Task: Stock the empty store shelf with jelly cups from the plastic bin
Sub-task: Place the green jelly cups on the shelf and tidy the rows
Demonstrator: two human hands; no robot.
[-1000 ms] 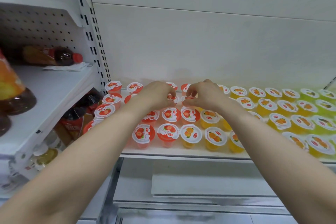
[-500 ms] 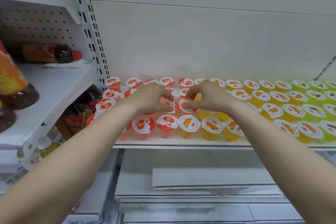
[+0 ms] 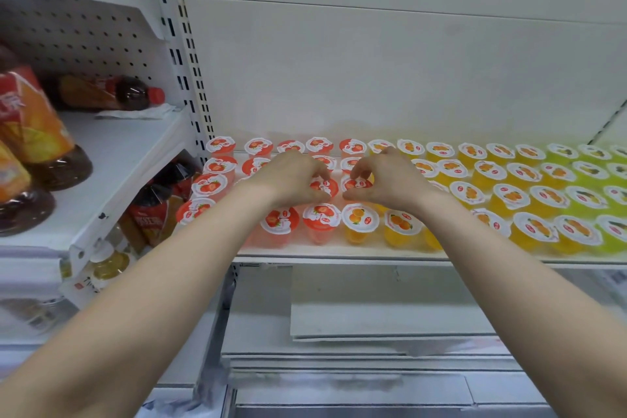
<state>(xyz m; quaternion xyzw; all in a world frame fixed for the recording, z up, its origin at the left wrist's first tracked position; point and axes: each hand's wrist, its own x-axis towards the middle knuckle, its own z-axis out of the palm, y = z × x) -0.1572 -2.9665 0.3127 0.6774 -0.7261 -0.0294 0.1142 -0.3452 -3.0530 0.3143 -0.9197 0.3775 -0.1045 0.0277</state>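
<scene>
Two hands have drawn forward since before: left hand (image 3: pixel 288 180) fingers pinch one red jelly cup (image 3: pixel 324 186), right hand (image 3: pixel 393 180) fingers pinch the neighbouring cup (image 3: pixel 357 184).

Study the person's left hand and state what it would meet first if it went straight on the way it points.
Probably the red-lidded cup in the next row back. The left hand points toward the rear of the shelf, fingers curled round a strawberry jelly cup; depth is unclear.
</scene>
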